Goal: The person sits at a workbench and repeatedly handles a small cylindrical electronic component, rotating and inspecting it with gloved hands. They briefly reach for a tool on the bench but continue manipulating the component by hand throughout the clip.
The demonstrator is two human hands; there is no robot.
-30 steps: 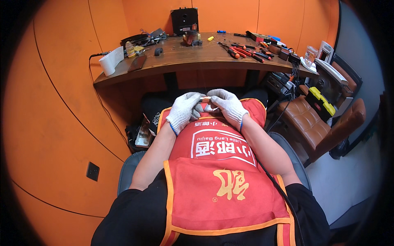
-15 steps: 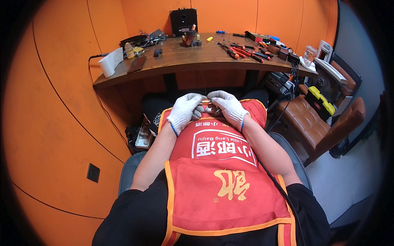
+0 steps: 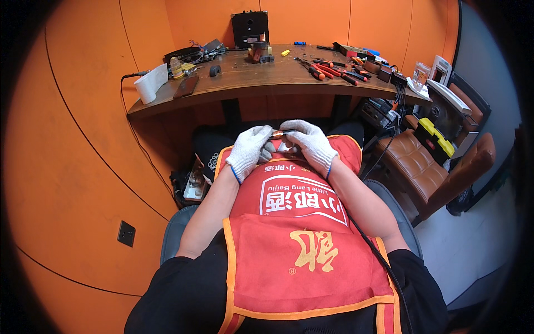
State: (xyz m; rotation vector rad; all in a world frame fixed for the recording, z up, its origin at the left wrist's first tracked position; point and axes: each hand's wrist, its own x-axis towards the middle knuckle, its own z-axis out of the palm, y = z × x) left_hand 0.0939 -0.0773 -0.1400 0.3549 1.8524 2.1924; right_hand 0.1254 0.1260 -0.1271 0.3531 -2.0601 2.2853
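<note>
Both hands wear white knitted gloves with blue cuffs and meet above my lap, below the desk's front edge. Between them lies a small rod-like piece with a copper-coloured winding [image 3: 277, 134] and dark ends. My left hand [image 3: 251, 149] is closed, its fingertips pinching the left end. At the other end my right hand [image 3: 310, 142] is closed too, with thumb and fingers around the dark part. The fingers hide much of the piece. A red apron [image 3: 300, 245] covers my chest and lap beneath the hands.
On the brown desk [image 3: 233, 85] stand a dark stand with a reddish body [image 3: 257, 53] and a black box [image 3: 250, 29]. Red-handled pliers [image 3: 328, 71] lie to the right, a white roll [image 3: 147, 89] left. A brown chair [image 3: 409, 161] holds a yellow-and-black toolbox [image 3: 434, 136].
The copper-wound piece has tilted and shifted slightly left between my fingers. My right fingers have moved a little up, exposing more of its dark end. Both hands keep hold.
</note>
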